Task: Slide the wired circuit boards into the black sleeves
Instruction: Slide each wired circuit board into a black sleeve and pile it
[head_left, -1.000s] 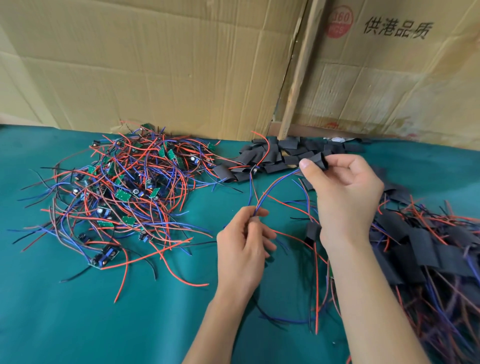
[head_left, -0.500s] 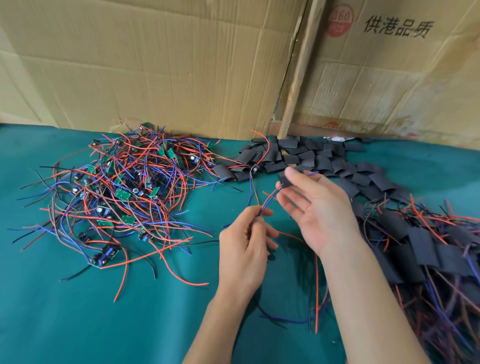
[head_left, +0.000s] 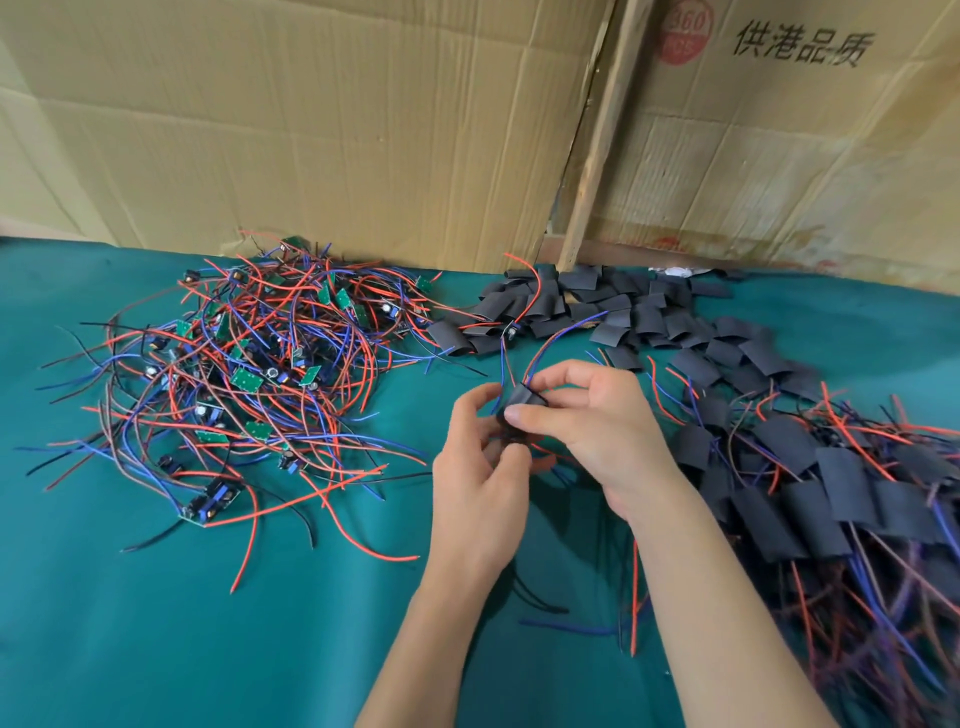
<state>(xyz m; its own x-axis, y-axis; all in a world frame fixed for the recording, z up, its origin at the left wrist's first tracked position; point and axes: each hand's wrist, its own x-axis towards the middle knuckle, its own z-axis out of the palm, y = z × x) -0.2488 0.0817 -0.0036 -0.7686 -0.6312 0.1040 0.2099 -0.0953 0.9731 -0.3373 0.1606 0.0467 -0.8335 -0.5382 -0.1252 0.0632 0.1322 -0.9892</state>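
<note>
Left hand: pinching wires below sleeve
Right hand: gripping sleeve
Risk: wires snagging, bunching at sleeve mouth

A green cloth covers the work surface. Creased cardboard sheets stand along its far edge, one printed with Chinese characters and a red round stamp, a wooden strip leaning between them.

Boards left — sleeves behind, right of them.
</note>
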